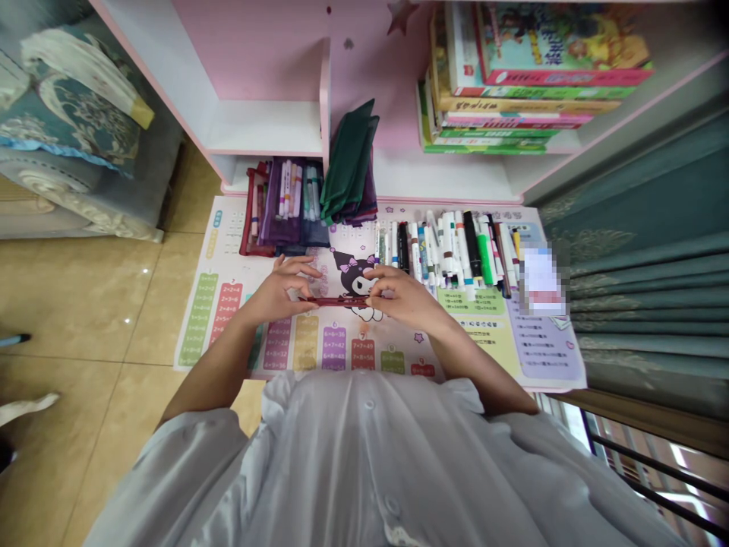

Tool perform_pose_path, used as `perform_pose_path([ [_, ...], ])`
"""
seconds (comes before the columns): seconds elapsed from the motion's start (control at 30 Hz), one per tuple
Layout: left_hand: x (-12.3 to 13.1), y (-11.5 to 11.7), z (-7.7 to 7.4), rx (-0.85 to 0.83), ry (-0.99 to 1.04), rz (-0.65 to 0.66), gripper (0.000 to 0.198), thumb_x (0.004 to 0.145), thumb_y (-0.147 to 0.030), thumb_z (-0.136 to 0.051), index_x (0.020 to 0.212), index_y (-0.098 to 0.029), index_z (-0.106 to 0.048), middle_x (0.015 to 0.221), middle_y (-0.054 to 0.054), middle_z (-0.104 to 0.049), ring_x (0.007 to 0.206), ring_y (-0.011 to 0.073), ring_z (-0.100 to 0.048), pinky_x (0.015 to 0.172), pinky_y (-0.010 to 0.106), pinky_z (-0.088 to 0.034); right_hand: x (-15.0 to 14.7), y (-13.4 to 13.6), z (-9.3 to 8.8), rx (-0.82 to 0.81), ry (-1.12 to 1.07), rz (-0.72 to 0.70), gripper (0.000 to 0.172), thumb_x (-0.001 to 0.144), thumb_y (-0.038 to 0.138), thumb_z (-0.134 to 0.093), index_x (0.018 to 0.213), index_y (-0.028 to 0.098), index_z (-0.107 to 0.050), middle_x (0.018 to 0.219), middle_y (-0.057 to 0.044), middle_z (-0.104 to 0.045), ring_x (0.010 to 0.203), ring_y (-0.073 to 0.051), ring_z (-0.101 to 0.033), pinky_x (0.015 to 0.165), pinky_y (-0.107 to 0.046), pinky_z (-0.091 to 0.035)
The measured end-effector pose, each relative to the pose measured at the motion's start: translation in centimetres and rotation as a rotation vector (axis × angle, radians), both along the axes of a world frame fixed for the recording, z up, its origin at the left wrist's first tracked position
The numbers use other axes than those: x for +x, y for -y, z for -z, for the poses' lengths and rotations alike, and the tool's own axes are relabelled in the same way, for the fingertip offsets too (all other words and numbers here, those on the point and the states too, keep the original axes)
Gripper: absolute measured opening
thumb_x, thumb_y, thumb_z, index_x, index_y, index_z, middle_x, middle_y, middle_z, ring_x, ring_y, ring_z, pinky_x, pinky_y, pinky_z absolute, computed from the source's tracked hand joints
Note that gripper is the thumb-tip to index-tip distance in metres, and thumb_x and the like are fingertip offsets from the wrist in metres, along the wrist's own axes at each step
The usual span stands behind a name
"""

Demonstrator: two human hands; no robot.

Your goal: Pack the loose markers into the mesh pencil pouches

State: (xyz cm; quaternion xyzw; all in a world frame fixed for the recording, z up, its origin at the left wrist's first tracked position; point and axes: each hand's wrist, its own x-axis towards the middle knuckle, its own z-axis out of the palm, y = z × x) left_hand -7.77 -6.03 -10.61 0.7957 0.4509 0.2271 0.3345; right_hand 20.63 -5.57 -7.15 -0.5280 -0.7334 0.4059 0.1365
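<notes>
A dark red mesh bag [337,301], seen nearly edge-on as a narrow strip, is stretched level between my two hands over the printed desk mat. My left hand [285,289] pinches its left end between thumb and fingertips, the other fingers raised. At the opposite end, my right hand [399,296] grips it in the same way. Behind my right hand lies a row of markers [449,247] in mixed colours, side by side. Beyond my left hand rest mesh bags with markers inside, among them a purple bag [273,220] and a red bag [250,239].
Dark green mesh bags [350,163] lean against the pink shelf's divider [325,99]. Stacked books [512,114] fill the shelf at the right. A blurred-out phone-like object [541,279] lies at the desk mat's [547,353] right edge, near a teal curtain [643,228].
</notes>
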Motion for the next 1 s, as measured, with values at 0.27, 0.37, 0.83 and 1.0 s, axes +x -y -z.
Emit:
perform_pose_path([
  [0.27,-0.1,-0.1,0.1,0.003,-0.008,-0.002,0.033,0.076,-0.044,-0.078,0.062,-0.02,-0.061,0.12,0.005,-0.071,0.137,0.0307,-0.048,0.121,0.058,-0.015,0.7,0.0,-0.2,0.002,-0.029,-0.003,0.019,0.08,0.016,-0.065,0.062,0.023,-0.067,0.127,-0.006,-0.068,0.129,-0.026,-0.058,0.109,-0.046,-0.045],
  [0.37,-0.1,0.0,0.0,0.032,0.008,0.007,0.032,0.077,-0.043,-0.078,0.062,-0.019,-0.061,0.119,0.005,-0.071,0.136,0.0309,-0.049,0.121,0.058,-0.015,0.9,0.0,-0.3,-0.01,-0.011,0.004,0.02,0.08,0.015,-0.064,0.062,0.022,-0.067,0.129,-0.006,-0.068,0.13,-0.026,-0.058,0.109,-0.045,-0.045],
  [0.83,-0.3,-0.1,0.4,0.046,0.019,0.008,0.032,0.078,-0.043,-0.077,0.064,-0.02,-0.062,0.119,0.004,-0.071,0.136,0.0297,-0.049,0.122,0.056,-0.015,1.9,0.1,0.2,0.011,-0.021,0.018,0.018,0.08,0.019,-0.065,0.062,0.023,-0.067,0.129,-0.005,-0.068,0.13,-0.026,-0.058,0.109,-0.045,-0.045],
  [1.0,-0.3,-0.1,0.4,0.043,0.023,0.005,0.032,0.077,-0.044,-0.078,0.063,-0.02,-0.062,0.118,0.005,-0.071,0.136,0.0306,-0.049,0.122,0.057,-0.015,2.3,0.2,0.0,0.002,-0.003,0.022,0.019,0.081,0.02,-0.065,0.063,0.023,-0.067,0.126,-0.005,-0.069,0.13,-0.026,-0.057,0.109,-0.045,-0.044],
])
